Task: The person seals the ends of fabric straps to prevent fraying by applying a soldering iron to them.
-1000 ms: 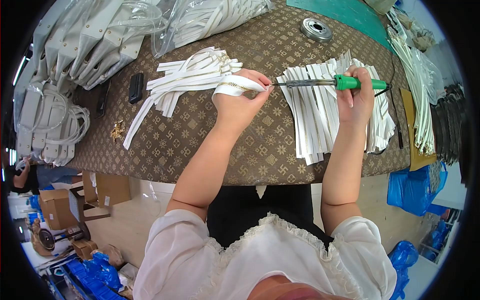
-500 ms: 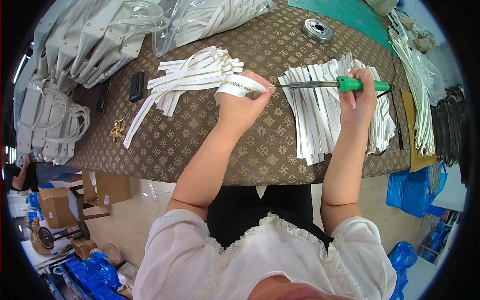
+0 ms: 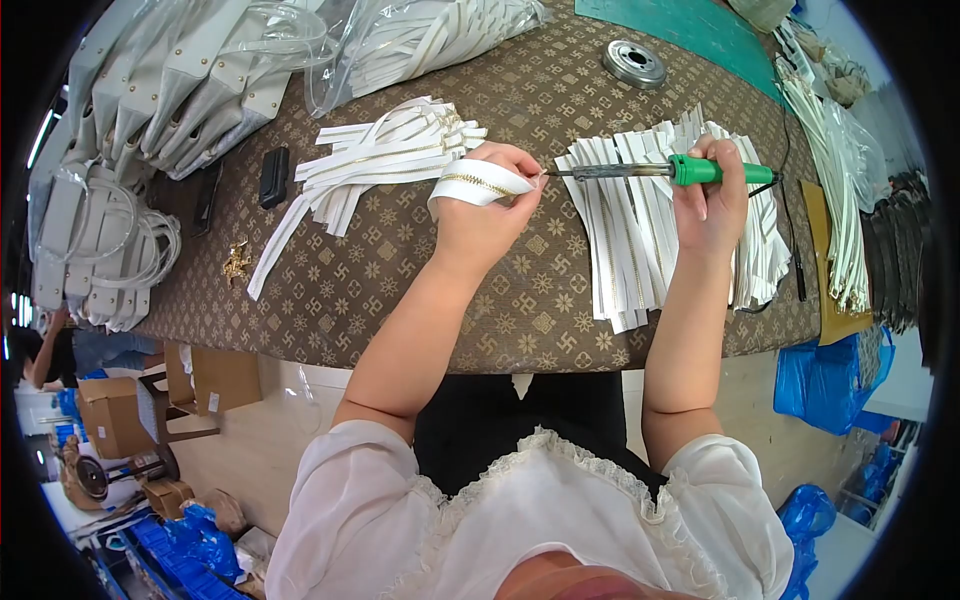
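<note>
My left hand (image 3: 487, 222) pinches a white zipper strip (image 3: 480, 183) with gold teeth, which loops over the back of the hand. In my right hand (image 3: 712, 200) is a green-handled soldering iron (image 3: 697, 170), held level and pointing left. Its tip is at the strip's end by my left fingertips; whether they touch is too small to tell. Beneath the iron and my right hand lies a fanned row of white zipper strips (image 3: 625, 240). Another loose pile of strips (image 3: 380, 150) lies left of my left hand.
On the patterned table (image 3: 400, 300) are a black case (image 3: 273, 177), small gold pieces (image 3: 236, 262) and a round metal disc (image 3: 634, 63). White bags (image 3: 170, 80) stand at the left, a plastic bag of strips (image 3: 420, 45) at the back. A person (image 3: 50, 350) is at far left.
My right hand and the iron have shifted slightly left. My left hand has tilted a little, and the strip's loop shows wider over it. The far-left person's arm has moved.
</note>
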`<state>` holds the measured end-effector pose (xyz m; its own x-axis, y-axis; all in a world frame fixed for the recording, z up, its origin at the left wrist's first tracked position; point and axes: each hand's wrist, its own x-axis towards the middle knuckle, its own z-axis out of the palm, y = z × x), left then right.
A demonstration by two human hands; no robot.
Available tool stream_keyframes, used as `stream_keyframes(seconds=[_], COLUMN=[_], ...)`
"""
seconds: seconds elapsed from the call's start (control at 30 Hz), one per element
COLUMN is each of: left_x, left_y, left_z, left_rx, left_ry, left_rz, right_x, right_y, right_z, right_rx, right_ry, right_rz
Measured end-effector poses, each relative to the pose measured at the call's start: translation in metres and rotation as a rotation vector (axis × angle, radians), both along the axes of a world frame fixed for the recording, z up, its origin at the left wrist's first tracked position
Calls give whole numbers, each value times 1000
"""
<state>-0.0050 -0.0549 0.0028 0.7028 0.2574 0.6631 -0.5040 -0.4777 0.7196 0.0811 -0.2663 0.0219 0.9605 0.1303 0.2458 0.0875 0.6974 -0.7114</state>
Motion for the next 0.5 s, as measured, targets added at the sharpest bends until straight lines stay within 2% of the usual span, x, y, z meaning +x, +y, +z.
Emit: stream_keyframes(seconds=[0.2, 0.5], left_x=[0, 0], left_y=[2, 2], left_z=[0, 1], left_rx=[112, 120], left_ry=[-50, -66], left_rz=[11, -5], right_x=[0, -1], right_y=[1, 2], right_z=[0, 0], right_rx=[-13, -42], right_ry=[1, 15], right_rz=[2, -22])
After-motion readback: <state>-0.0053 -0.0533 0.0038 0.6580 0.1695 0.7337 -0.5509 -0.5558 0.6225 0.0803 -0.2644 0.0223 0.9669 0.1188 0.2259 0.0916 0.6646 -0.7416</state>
